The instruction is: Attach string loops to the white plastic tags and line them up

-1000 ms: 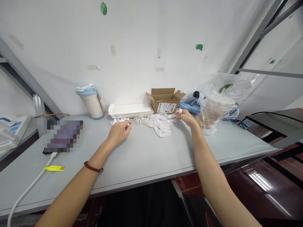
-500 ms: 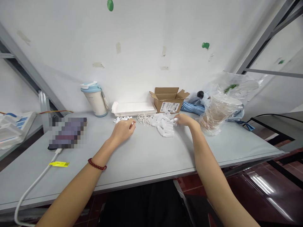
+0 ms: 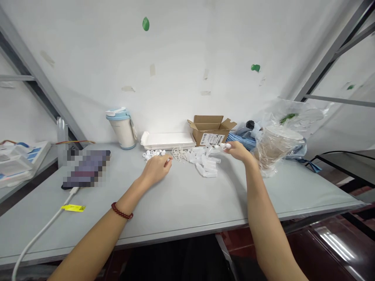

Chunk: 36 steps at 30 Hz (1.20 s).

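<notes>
My left hand [image 3: 156,168] rests on the table with its fingers curled, just in front of a cluster of small white caps [image 3: 150,153]. A small white bit shows at its fingertips, too small to name. Between the fingers of my right hand [image 3: 239,151] is a small translucent plastic tube [image 3: 225,146], raised at the right of a loose pile of similar tubes [image 3: 208,166]. Thin white cords [image 3: 178,153] lie bunched between the caps and the pile.
Behind these stand a flat white tray [image 3: 168,139] and an open cardboard box [image 3: 209,130]. A cup [image 3: 121,130] and a phone [image 3: 88,168] with a cable are at left. At right are a plastic-wrapped roll [image 3: 278,146] and blue cloth [image 3: 241,140].
My right hand has come away from the tube pile, slightly up and right, with a tube in its fingers. My left hand stays beside the caps. The view has shifted a little.
</notes>
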Available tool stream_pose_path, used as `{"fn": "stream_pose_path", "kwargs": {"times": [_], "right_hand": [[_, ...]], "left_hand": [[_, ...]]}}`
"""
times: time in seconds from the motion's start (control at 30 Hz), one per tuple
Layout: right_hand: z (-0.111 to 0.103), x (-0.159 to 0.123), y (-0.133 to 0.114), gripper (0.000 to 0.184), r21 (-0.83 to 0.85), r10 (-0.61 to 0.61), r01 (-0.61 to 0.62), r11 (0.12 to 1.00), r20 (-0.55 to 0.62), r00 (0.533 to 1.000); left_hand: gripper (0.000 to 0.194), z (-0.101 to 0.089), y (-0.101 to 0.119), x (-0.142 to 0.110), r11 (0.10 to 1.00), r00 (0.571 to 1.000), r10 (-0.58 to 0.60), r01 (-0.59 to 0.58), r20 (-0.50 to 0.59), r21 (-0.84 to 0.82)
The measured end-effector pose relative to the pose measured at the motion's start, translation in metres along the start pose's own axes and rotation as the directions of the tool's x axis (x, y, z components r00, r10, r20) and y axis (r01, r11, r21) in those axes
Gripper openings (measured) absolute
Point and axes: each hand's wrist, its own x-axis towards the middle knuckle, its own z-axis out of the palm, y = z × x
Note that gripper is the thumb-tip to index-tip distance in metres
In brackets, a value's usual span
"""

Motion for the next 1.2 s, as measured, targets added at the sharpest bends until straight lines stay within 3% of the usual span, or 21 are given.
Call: {"fn": "stream_pose_path", "kwargs": {"times": [0.13, 0.23, 0.37, 0.47, 0.63, 0.77, 0.97, 1.07, 1.2], "right_hand": [[0.013, -0.005, -0.026, 0.015, 0.232, -0.067, 0.058, 0.971, 0.032, 0.997], [0.027, -0.012, -0.051, 0.029, 0.452, -0.091, 0.042, 0.891, 0.088, 0.992], [0.062, -0.025, -0.090, 0.029, 0.590, -0.200, 0.042, 0.806, 0.206, 0.958], [0.093, -0.036, -0.111, 0.022, 0.649, -0.304, 0.053, 0.759, 0.282, 0.910], [0.126, -0.047, -0.116, 0.020, 0.683, -0.396, 0.088, 0.725, 0.309, 0.865], [0.131, -0.049, -0.116, 0.026, 0.652, -0.341, 0.089, 0.753, 0.271, 0.900], [0.138, -0.052, -0.118, 0.041, 0.724, -0.362, 0.098, 0.683, 0.219, 0.906], [0.143, -0.050, -0.116, 0.038, 0.708, -0.348, 0.117, 0.697, 0.190, 0.918], [0.147, -0.048, -0.112, 0.028, 0.653, -0.346, 0.168, 0.738, 0.153, 0.926]], "left_hand": [[0.028, 0.000, 0.008, -0.002, 0.997, 1.000, -0.004, 0.004, 0.001, -0.075], [0.026, -0.001, 0.021, -0.002, 0.949, 0.998, -0.040, 0.052, 0.045, -0.311], [0.051, 0.001, 0.036, 0.000, 0.691, 0.966, -0.135, 0.251, 0.220, -0.678], [0.047, 0.006, 0.034, 0.003, 0.587, 0.954, -0.166, 0.298, 0.249, -0.752], [0.030, 0.011, 0.016, 0.002, 0.670, 0.943, -0.186, 0.326, 0.274, -0.666], [0.021, 0.009, 0.013, -0.001, 0.772, 0.954, -0.117, 0.263, 0.277, -0.579], [0.026, 0.005, 0.018, -0.003, 0.924, 0.981, -0.016, 0.089, 0.195, -0.371], [0.024, 0.007, 0.019, -0.003, 0.963, 0.992, -0.018, 0.051, 0.123, -0.265], [0.020, 0.009, 0.019, -0.003, 0.969, 0.995, -0.006, 0.031, 0.103, -0.244]]}}
